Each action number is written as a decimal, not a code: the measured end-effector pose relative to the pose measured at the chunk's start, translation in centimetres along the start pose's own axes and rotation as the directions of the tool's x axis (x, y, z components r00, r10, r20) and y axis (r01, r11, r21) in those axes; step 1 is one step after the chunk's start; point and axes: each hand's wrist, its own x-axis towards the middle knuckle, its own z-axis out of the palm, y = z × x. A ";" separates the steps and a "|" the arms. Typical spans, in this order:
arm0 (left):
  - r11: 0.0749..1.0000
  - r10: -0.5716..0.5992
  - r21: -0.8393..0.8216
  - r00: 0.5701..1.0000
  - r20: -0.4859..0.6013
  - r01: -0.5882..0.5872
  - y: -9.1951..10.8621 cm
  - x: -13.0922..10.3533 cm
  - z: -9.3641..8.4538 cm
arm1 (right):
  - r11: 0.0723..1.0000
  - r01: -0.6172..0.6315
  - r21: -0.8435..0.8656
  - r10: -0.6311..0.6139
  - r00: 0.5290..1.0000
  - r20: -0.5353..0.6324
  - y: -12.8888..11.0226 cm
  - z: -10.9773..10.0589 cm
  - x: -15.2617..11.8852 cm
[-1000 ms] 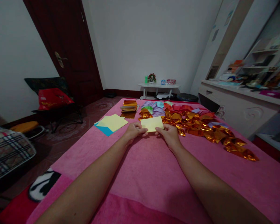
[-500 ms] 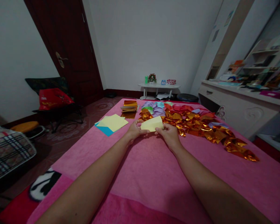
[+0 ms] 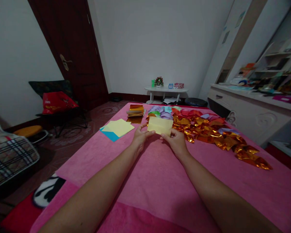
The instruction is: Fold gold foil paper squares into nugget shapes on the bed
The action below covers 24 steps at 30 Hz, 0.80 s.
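Note:
Between both hands is a pale yellow paper, held up over the pink cloth. My left hand grips its left end, thumb along the lower edge. Its lower right corner is pinched by my right hand. Left of my hands lie yellow sheets partly over blue sheets. Beyond my left hand sits a stack of gold and brown foil sheets. Folded gold foil pieces spread to the right, with purple and red pieces behind them.
A small white table with a plant and boxes stands at the far wall. On the left are a chair with a red bag and an orange stool. A cluttered white dresser is on the right.
The yellow paper now shows a broader, flatter face and stands more level between my hands. Both hands keep hold of it. The view has shifted slightly.

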 end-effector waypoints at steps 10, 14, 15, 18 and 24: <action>0.993 0.006 -0.117 0.999 -0.033 -0.009 -0.1 -0.1 0.8 | 0.996 0.055 -0.064 -0.054 0.998 0.022 -0.3 0.8 -0.6; 0.996 0.005 -0.093 0.998 -0.059 -0.011 0.1 -0.1 0.7 | 0.991 0.078 -0.107 -0.076 0.997 0.024 -1.8 1.3 -1.1; 0.997 0.010 -0.071 0.997 -0.079 -0.015 0.2 -0.1 0.7 | 0.991 0.077 -0.111 -0.075 0.997 0.018 -2.1 1.4 -1.2; 1.000 0.022 -0.008 0.991 -0.133 -0.023 0.3 -0.1 0.7 | 0.992 0.056 -0.115 -0.053 0.998 0.022 -2.5 1.6 -1.3; 0.999 0.038 -0.021 0.988 -0.152 -0.042 0.6 -0.2 0.7 | 0.999 -0.024 0.027 0.023 1.000 0.010 -0.7 1.1 -0.8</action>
